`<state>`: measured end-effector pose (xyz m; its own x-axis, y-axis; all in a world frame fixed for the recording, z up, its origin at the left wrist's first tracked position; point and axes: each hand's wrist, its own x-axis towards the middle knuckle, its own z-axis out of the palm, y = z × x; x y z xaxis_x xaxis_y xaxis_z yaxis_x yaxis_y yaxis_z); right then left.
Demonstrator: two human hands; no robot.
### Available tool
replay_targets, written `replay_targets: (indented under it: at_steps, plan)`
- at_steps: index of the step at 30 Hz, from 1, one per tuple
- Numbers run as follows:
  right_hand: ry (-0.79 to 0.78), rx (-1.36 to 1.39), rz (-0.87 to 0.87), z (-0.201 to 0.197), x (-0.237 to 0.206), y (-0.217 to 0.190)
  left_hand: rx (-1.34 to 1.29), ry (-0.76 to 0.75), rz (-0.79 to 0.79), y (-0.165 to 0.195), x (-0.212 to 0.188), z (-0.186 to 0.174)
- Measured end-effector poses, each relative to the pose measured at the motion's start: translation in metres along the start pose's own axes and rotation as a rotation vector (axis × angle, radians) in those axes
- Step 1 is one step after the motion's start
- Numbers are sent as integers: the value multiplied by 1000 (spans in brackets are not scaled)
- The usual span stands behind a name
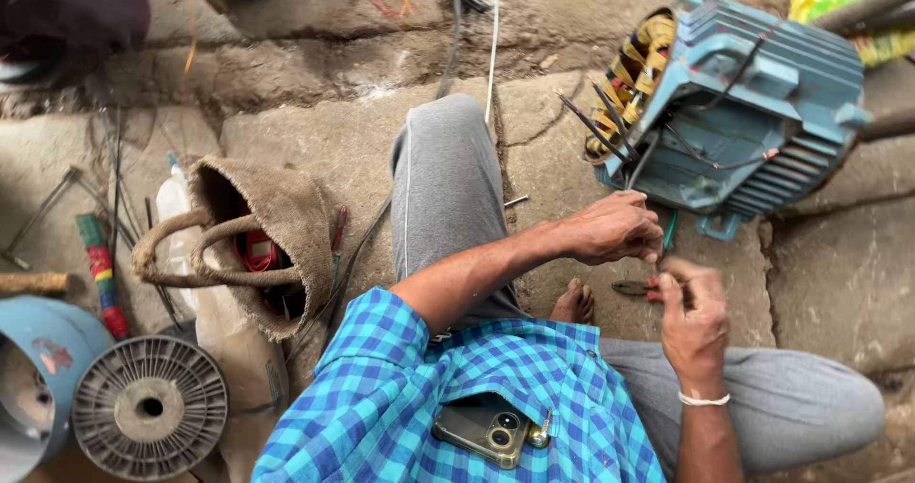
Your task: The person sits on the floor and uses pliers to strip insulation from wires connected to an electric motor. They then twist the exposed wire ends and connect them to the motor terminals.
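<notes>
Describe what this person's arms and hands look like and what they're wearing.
Both forearms are bare. The left hand is bare, its arm coming from a short blue and turquoise checked shirt sleeve. The right hand wears no glove; a thin white band circles its wrist.

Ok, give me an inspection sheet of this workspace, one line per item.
Surface: rough stone floor, dusty.
Job's things: blue electric motor, end open, windings showing; red-handled pliers on the floor.
Clutter: jute bag, fan cover, plastic bottle.
Fingers: left hand pinches a motor lead; right hand closed just below it, contents unclear.
Cables: white cable across the floor.
Surroundings: nothing seen.
</notes>
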<state>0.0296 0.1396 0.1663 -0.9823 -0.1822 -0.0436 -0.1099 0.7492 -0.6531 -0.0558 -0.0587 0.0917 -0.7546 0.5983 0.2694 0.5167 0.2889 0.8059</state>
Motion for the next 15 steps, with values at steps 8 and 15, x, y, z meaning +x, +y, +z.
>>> replay_targets:
  at_steps: [8,15]
  plan:
    - [328,-591,-573,-25,10,-14,-109,194,69,5,18,2]
    - [22,743,511,49,-3,48,295,60,107,-1,-2,22]
